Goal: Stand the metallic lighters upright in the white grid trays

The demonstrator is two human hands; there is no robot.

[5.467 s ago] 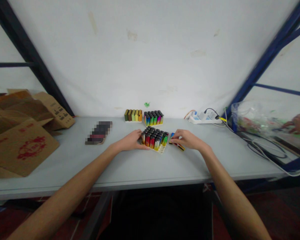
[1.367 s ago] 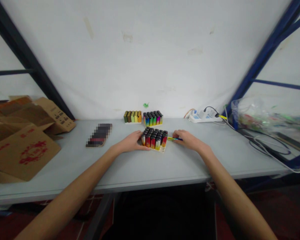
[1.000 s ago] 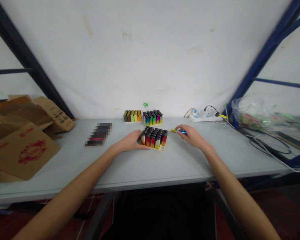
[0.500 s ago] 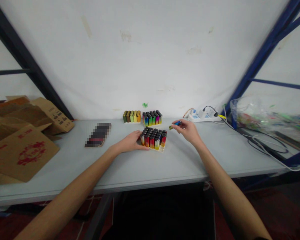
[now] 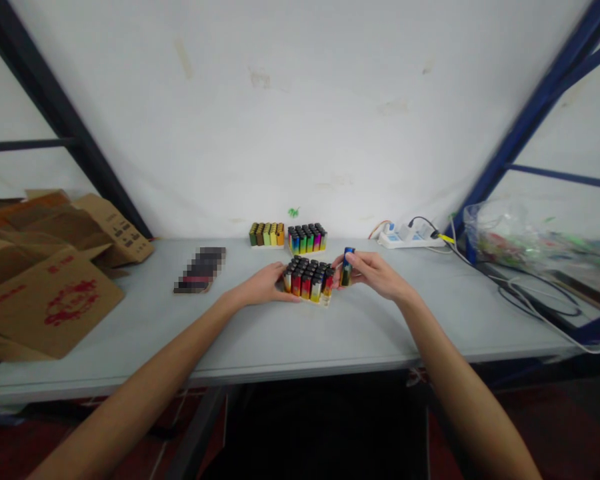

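Note:
A tray of upright lighters (image 5: 306, 287), mostly red and yellow with black tops, stands on the table in front of me. My left hand (image 5: 269, 285) grips its left side, thumb along the front edge and fingers partly hidden behind. Just right of the tray, my right hand (image 5: 367, 270) pinches a blue and yellow lighter (image 5: 347, 267), held nearly upright. A few gaps show at the tray's front right corner. Behind stand a tray of yellow, green and orange lighters (image 5: 267, 235) and a tray of multicoloured lighters (image 5: 307, 239).
A blurred phone-like object (image 5: 200, 270) lies to the left, beside open cardboard boxes (image 5: 80, 300). Against the wall at the right is a power strip (image 5: 413, 235) with cables. Plastic bags (image 5: 525, 240) lie at the far right, by a blue frame (image 5: 530, 120).
My right hand has moved left to the tray's side, and its lighter has turned from lying slanted to nearly upright. My left hand keeps its hold. The view has shifted slightly.

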